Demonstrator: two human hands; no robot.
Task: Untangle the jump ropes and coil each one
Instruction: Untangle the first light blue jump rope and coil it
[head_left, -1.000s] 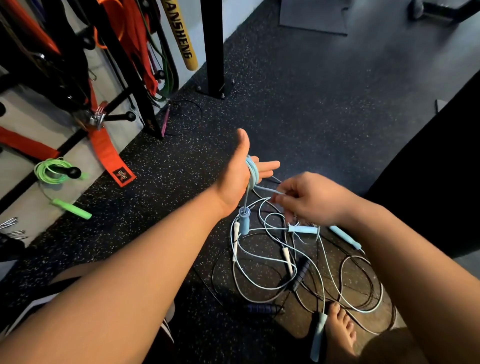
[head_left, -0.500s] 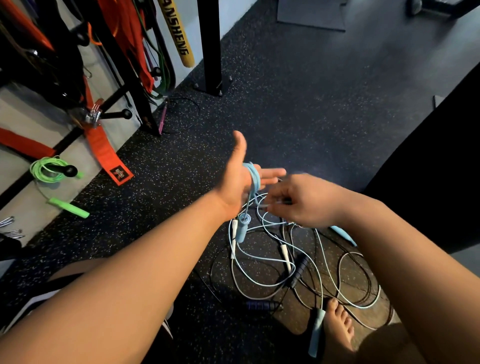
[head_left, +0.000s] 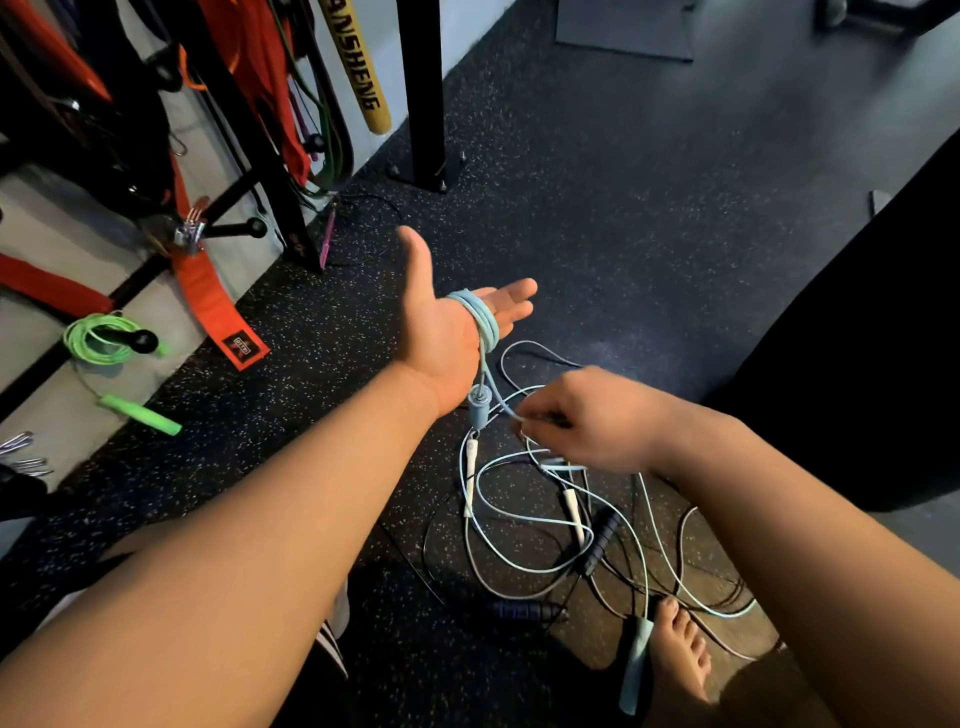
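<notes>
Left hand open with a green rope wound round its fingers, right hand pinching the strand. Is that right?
Not green: the head view shows the rope wound round the fingers of the left hand is light blue. The right hand pinches its strand, as stated.

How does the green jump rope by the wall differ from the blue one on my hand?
The green rope is coiled over a black peg; the blue rope has a few turns round the left hand. Green is untouched; the right hand pinches blue. Both are wound in loops.
</notes>
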